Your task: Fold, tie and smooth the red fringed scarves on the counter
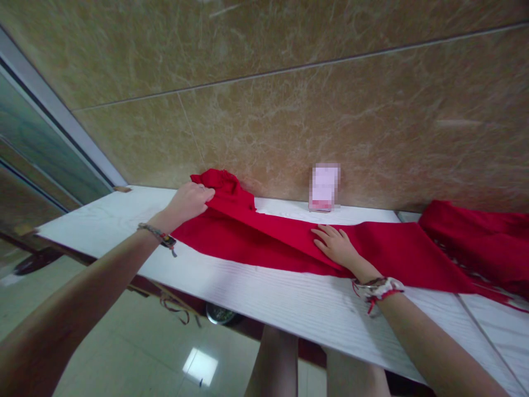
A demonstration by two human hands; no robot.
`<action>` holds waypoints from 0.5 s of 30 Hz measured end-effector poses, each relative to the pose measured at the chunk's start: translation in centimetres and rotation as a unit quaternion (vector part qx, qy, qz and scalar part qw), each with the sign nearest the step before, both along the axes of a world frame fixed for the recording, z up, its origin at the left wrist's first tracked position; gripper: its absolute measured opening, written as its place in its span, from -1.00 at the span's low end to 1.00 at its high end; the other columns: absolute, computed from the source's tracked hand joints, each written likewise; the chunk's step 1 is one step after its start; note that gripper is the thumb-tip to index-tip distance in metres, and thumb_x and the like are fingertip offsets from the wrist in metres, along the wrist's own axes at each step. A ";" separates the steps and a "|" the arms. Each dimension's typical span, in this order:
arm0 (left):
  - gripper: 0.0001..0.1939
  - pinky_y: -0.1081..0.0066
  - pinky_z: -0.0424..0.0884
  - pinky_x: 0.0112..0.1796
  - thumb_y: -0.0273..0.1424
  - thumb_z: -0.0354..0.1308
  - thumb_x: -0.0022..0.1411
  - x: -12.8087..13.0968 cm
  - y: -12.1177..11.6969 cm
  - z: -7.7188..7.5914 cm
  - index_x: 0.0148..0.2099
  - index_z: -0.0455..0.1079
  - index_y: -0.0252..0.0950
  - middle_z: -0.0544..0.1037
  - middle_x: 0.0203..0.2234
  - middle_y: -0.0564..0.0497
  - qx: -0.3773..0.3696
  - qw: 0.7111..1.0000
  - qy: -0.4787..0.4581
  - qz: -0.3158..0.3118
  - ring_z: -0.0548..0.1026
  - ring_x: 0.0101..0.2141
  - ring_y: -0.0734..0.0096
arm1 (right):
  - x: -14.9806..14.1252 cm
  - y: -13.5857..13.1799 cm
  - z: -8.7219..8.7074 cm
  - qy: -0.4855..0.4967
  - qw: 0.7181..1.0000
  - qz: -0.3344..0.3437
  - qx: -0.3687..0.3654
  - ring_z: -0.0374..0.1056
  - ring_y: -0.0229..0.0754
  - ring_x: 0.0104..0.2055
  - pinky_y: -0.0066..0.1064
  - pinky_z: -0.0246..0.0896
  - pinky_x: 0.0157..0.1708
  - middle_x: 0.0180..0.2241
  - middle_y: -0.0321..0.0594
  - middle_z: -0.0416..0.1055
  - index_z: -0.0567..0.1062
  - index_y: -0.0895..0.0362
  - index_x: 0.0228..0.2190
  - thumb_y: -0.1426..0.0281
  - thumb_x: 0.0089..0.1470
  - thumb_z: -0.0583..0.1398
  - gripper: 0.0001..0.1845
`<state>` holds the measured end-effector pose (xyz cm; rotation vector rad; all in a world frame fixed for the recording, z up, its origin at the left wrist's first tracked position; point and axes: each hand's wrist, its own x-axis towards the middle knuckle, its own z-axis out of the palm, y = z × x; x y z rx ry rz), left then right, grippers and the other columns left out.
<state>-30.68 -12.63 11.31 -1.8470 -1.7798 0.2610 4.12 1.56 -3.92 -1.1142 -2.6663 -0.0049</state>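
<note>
A long strip of red cloth [388, 242] lies lengthwise along a white wood-grain bench top. My left hand [190, 205] is closed on the cloth near its left end and lifts its edge, so a fold runs slantwise toward the middle. Lying flat on the cloth, my right hand [335, 246] has its fingers spread. Beside my left hand, a crumpled part of red cloth [225, 184] rests against the wall. Whether it joins the strip I cannot tell.
More red cloth [475, 237] is bunched at the right end. A blurred pink-and-white phone-like object [324, 187] leans against the marbled tile wall [330, 121]. A round metal bowl [221, 314] stands below the white bench top [281, 295], and a metal frame [61, 105] edges the left.
</note>
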 end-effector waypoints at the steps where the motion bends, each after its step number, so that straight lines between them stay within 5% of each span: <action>1: -0.79 0.30 0.23 -0.26 -0.62 -0.04 -0.02 0.0 -0.5 0.4 -0.34 0.35 -0.32 0.45 -0.48 -0.06 0.044 0.999 -0.001 0.012 0.40 -0.33 0.22 | 0.0 0.0 0.0 0.001 1.000 0.000 -0.002 0.07 -0.03 0.14 -0.02 -0.01 0.05 0.10 -0.12 0.20 0.30 0.04 0.03 0.30 0.15 -0.07 -0.57; 4: -0.77 0.29 0.23 -0.26 -0.63 -0.05 0.00 -0.2 -1.9 -0.9 -0.30 0.35 -0.34 0.45 -0.46 -0.09 0.023 1.000 0.017 -0.001 0.40 -0.32 0.21 | 0.0 0.1 0.0 -0.003 1.000 -0.002 -0.013 0.06 -0.02 0.14 -0.02 -0.03 0.06 0.11 -0.11 0.18 0.28 0.06 0.04 0.30 0.14 -0.07 -0.56; 7: -0.74 0.34 0.25 -0.31 -0.65 -0.05 0.05 -0.8 -3.2 -4.8 -0.27 0.38 -0.32 0.47 -0.47 -0.08 -0.133 0.989 0.039 -0.056 0.41 -0.35 0.26 | 0.0 0.1 -0.1 -0.006 1.000 -0.004 -0.014 0.06 -0.02 0.15 -0.02 -0.04 0.06 0.12 -0.11 0.18 0.29 0.08 0.04 0.30 0.14 -0.06 -0.56; 10: -0.73 0.34 0.26 -0.29 -0.67 -0.04 0.06 -1.4 -4.0 -7.8 -0.26 0.39 -0.30 0.48 -0.39 -0.10 -0.156 0.984 0.038 -0.075 0.42 -0.30 0.28 | 0.0 0.1 -0.1 0.001 1.000 -0.002 -0.001 0.07 -0.02 0.14 -0.01 -0.02 0.05 0.11 -0.13 0.19 0.30 0.05 0.02 0.30 0.14 -0.06 -0.57; 15: -0.81 0.31 0.26 -0.26 -0.62 -0.02 0.05 -2.0 -3.9 -7.5 -0.38 0.38 -0.31 0.45 -0.40 -0.13 -0.094 0.993 0.002 -0.075 0.40 -0.25 0.22 | 0.0 0.0 -0.1 -0.002 1.000 0.004 0.000 0.07 0.01 0.13 0.02 0.00 0.03 0.09 -0.08 0.21 0.31 0.07 0.01 0.32 0.13 -0.05 -0.58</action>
